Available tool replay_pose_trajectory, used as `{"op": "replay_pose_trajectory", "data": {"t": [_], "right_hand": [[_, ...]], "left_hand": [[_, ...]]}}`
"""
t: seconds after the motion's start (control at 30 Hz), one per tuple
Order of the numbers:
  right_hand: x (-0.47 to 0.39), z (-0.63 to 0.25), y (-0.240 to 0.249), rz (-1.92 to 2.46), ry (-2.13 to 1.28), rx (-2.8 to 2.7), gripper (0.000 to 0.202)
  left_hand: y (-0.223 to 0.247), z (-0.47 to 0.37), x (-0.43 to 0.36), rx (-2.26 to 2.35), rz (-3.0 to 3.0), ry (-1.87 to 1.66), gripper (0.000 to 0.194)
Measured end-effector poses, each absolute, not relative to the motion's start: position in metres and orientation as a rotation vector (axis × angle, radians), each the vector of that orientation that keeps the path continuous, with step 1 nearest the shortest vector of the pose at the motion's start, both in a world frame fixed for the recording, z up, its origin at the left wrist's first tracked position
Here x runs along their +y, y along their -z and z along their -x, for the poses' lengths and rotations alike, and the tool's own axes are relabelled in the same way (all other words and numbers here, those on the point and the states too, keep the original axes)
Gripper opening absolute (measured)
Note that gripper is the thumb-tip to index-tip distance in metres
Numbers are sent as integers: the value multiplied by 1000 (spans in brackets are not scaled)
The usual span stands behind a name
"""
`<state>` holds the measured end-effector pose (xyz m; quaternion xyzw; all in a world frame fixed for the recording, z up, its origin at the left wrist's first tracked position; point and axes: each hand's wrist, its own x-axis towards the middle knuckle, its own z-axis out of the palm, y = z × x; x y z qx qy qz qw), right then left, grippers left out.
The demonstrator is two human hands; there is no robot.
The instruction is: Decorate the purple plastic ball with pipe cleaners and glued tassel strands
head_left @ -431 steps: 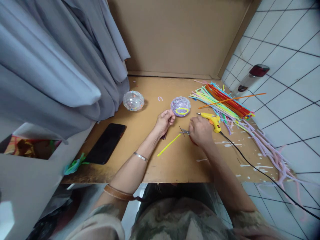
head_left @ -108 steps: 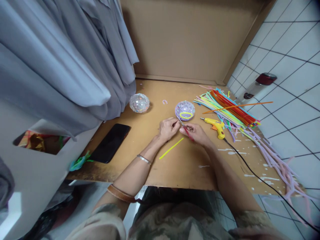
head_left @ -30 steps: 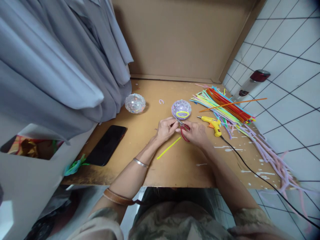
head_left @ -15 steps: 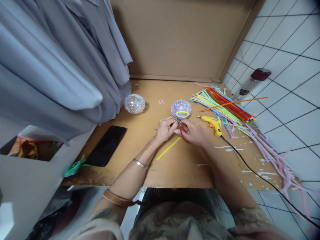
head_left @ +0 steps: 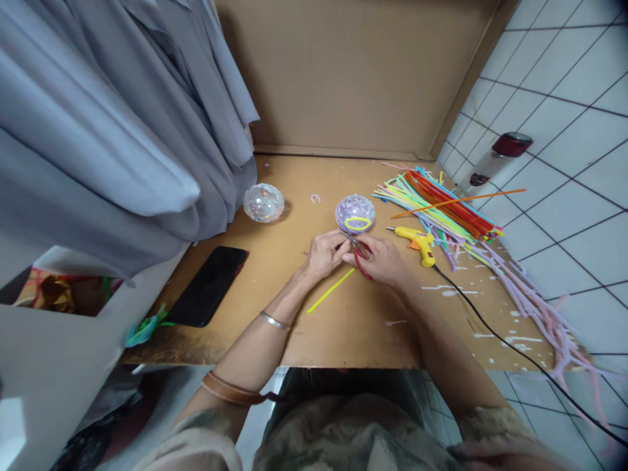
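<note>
My right hand (head_left: 380, 258) is closed around the red handles of small pliers (head_left: 362, 261), whose metal jaws point toward the clear ball. My left hand (head_left: 326, 254) is pinched at those jaws; what its fingertips hold is too small to make out. Just beyond both hands sits a clear ball (head_left: 354, 204) edged with lilac pipe cleaner. A yellow pipe-cleaner loop (head_left: 358, 224) shows against the ball's near side; whether it touches the ball I cannot tell. On the table below my hands lies a straight yellow pipe-cleaner piece (head_left: 330, 291).
A second clear ball (head_left: 263, 203) stands left, near a grey curtain (head_left: 196, 131). A black phone (head_left: 210, 286) lies at the front left. To the right are a yellow glue gun (head_left: 417, 243) with its cord, a pipe-cleaner bundle (head_left: 436, 204) and a bottle (head_left: 495, 163).
Almost nothing differs. Both hands stay together at the jaws, and the pliers' red handles look slightly shifted in my right hand.
</note>
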<state>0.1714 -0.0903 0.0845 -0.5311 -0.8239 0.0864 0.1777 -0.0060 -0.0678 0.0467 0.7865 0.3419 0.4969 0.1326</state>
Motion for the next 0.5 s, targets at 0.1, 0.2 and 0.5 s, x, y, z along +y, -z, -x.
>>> {"op": "replay_pose_trajectory", "data": {"t": [0.1,0.2,0.5], "right_hand": [[-92,-171,-86,1569,-209,-2311,47],[-94,-171,-86,1618,-192,-2290,50],[-90,-169,-83,1402,-667,-2127,51]], "left_hand": [[-46,6,-68,976,-2297,-1456,35],[-46,6,-68,987,-2295,-1441,36],[-46,6,-66,1016,-2161,-1440,35]]}}
